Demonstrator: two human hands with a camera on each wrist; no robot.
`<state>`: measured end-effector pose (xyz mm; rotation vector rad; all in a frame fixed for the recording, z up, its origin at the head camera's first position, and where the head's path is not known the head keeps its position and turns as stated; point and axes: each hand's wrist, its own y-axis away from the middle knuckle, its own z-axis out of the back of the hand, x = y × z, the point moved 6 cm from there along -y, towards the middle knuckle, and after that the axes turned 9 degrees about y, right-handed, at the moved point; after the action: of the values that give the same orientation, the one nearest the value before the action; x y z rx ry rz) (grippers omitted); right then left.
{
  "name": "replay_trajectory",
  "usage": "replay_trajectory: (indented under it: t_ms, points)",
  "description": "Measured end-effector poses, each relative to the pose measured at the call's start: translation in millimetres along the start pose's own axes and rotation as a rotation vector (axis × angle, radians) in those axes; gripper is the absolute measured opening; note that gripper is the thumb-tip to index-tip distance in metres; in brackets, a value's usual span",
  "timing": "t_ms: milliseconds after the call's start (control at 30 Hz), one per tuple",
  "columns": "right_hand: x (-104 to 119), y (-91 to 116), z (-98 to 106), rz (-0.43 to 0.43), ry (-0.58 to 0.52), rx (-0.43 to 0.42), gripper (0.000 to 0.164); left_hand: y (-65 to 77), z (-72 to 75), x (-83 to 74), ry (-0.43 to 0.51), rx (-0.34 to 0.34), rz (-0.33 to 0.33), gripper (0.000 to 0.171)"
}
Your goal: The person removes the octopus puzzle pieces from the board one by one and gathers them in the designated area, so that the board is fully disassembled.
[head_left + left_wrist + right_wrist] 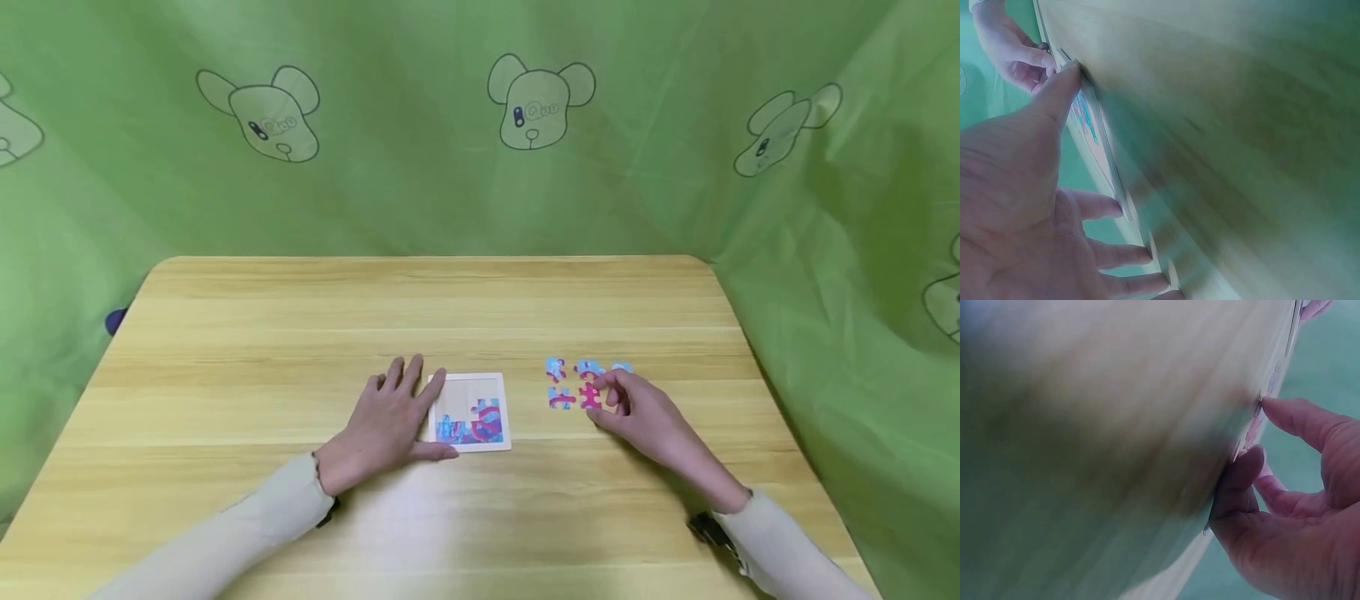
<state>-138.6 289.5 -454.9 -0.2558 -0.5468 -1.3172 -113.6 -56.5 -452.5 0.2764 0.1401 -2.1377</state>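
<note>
In the head view my left hand (386, 421) lies spread on the table, its thumb and index finger on the left part of a square puzzle frame (506, 417). Joined blue, purple and pink pieces (487, 423) fill the frame's bottom and lower right; bare board shows above them. My right hand (648, 417) pinches a pink jigsaw piece (590, 396) at the table, thumb at its near edge and index finger at its far edge. The right wrist view shows the pink piece (1252, 431) between thumb and curled fingers.
Loose jigsaw pieces lie around the right hand: a blue-pink one (555, 369) at the back left, another (561, 398) nearer, one (587, 368) behind the pink piece, and a partly hidden blue one (622, 366). Green printed cloth (420, 167) hangs behind the wooden table (360, 308).
</note>
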Motion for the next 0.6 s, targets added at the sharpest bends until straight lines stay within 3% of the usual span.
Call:
replay_trajectory:
  t_ms: [400, 600]
  points:
    - [6, 8, -1, -0.089, -0.064, 0.012, 0.055, -0.5, -0.4, 0.4, 0.020, 0.007, 0.007, 0.113]
    - [28, 9, -10, -0.079, -0.202, 0.014, 0.052, -1.3, -2.3, 0.6, 0.018, 0.007, 0.011, 0.113]
